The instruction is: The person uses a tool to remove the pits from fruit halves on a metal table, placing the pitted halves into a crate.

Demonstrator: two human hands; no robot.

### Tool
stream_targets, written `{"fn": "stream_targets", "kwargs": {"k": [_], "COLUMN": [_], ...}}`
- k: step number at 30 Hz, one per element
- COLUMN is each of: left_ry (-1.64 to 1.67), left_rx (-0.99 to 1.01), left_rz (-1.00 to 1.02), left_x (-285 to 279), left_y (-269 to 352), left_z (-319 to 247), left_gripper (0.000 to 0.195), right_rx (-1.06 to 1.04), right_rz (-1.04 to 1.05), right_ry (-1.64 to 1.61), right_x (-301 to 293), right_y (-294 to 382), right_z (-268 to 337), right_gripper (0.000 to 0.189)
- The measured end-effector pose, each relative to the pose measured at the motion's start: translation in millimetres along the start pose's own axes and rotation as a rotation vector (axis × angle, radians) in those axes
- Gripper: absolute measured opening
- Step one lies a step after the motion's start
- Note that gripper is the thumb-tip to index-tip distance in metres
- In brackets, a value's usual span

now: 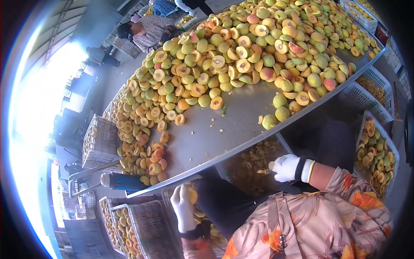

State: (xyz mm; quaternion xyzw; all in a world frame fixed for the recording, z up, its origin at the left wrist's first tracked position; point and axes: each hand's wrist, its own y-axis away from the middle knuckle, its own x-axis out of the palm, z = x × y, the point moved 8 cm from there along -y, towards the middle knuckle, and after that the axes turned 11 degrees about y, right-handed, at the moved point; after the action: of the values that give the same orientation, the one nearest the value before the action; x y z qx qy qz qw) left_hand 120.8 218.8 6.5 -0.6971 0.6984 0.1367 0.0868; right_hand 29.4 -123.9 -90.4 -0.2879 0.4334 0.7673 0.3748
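Note:
My left hand (pixel 183 207), in a white glove, holds an apricot half (pixel 192 194) above a crate of halved fruit beside my knee. My right hand (pixel 286 168), also gloved in white, has its fingertips closed on a small yellowish piece (pixel 263 171), too blurred to name surely. Under it stands a crate of apricot stones (pixel 258 152), partly shaded by the table. In front of me lies a metal-topped table (pixel 207 139) with a large heap of whole and halved apricots (pixel 233 58).
A blue cylindrical bottle (pixel 124 181) lies at the table's near left corner. Crates of halves (pixel 142 226) stand at lower left, another crate (pixel 376 155) at right, and a basket of stones (pixel 372 87) beyond. A person (pixel 152 30) works across the table.

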Motion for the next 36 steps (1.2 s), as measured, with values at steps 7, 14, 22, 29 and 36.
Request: {"fn": "stream_targets", "kwargs": {"k": [7,14,22,29,36], "left_ry": [-0.684,-0.557,-0.422,0.491,0.919], "left_rx": [0.340,0.419,0.246,-0.095,-0.126], "left_rz": [-0.008,0.189,0.369,0.423,0.486], "left_x": [16,198,267,249,226], "left_y": [-80,-243,-264,-155,-26], "left_z": [-22,-54,-25,-34,-78], "left_gripper": [0.036,0.057,0.055,0.032,0.042], "right_rx": [0.023,-0.043,-0.034,-0.051,-0.190], "right_rz": [-0.089,0.007,0.029,-0.690,-0.915], "right_ry": [-0.077,-0.086,-0.197,-0.609,-0.512], "right_x": [-5,3,-12,-74,-90], "right_y": [-12,-12,-12,6,20], "right_z": [-17,0,3,-13,42], "right_gripper": [0.032,0.028,0.027,0.035,0.040]}}
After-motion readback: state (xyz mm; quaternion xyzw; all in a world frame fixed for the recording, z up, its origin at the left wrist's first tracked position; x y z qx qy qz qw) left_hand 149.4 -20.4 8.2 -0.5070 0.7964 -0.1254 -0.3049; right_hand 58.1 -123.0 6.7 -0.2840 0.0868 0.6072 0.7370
